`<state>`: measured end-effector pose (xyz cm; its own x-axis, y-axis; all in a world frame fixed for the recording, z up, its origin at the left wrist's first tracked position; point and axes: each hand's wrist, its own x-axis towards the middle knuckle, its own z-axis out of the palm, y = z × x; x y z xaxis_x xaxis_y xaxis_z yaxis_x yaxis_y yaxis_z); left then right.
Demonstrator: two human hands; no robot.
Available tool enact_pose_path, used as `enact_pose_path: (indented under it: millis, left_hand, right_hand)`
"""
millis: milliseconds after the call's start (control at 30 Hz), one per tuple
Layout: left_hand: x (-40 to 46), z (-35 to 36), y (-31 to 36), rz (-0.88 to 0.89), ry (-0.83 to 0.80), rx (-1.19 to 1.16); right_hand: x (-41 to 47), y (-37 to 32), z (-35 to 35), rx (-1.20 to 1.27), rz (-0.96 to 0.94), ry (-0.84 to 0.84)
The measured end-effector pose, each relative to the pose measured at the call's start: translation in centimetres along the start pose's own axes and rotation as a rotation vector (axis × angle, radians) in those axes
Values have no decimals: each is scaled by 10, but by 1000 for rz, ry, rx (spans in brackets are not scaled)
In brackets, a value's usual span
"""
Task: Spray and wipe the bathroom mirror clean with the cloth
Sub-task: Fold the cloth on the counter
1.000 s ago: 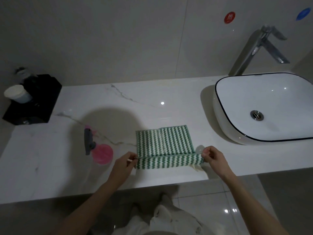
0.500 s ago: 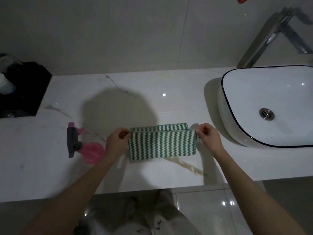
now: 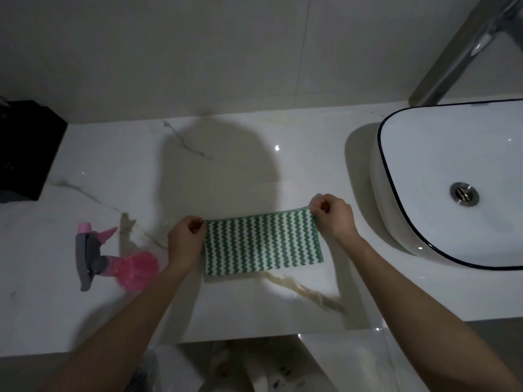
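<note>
Standing at far left, a black box (image 3: pixel 27 148) occupies the marble counter (image 3: pixel 119 154); a pink spray bottle (image 3: pixel 119 264) lies beside the left hand (image 3: pixel 185 240), whose curled fingers pinch the folded green zigzag cloth (image 3: pixel 263 241) at its upper left corner. The right hand (image 3: pixel 334 217) pinches the upper right corner. A white basin (image 3: pixel 396 222) and chrome faucet (image 3: pixel 464 49) sit rightmost.

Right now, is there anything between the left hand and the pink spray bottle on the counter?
Nothing visible. The pink plastic spray bottle stands just left of the left hand, only bare white marble counter between. But that hand pinches the green-and-white zigzag cloth.
</note>
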<state>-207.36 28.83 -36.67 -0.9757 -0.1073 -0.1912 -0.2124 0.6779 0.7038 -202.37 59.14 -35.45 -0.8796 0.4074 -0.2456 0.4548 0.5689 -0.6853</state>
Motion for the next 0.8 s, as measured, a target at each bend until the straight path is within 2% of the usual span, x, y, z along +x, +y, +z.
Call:
enact_pose_path:
  millis: [200,333,500,600,800]
  left_hand:
    - [6,2,-7,50,-32,152]
    - [7,0,-5,111,-22,183]
    - [-9,-3,1,158,19,147]
    - [-30,-9,0,134,26,96]
    - [-74,-18,-30,65,-6,19]
  right_hand:
    - [10,-1,1,-175,-66,-54]
    - [10,0,2,-194,-89,-29]
    - [-19,6,3,-144,-78,77]
    - [-52,11,0,-197,-69,118]
    - [-101,31,1,-270,30,95]
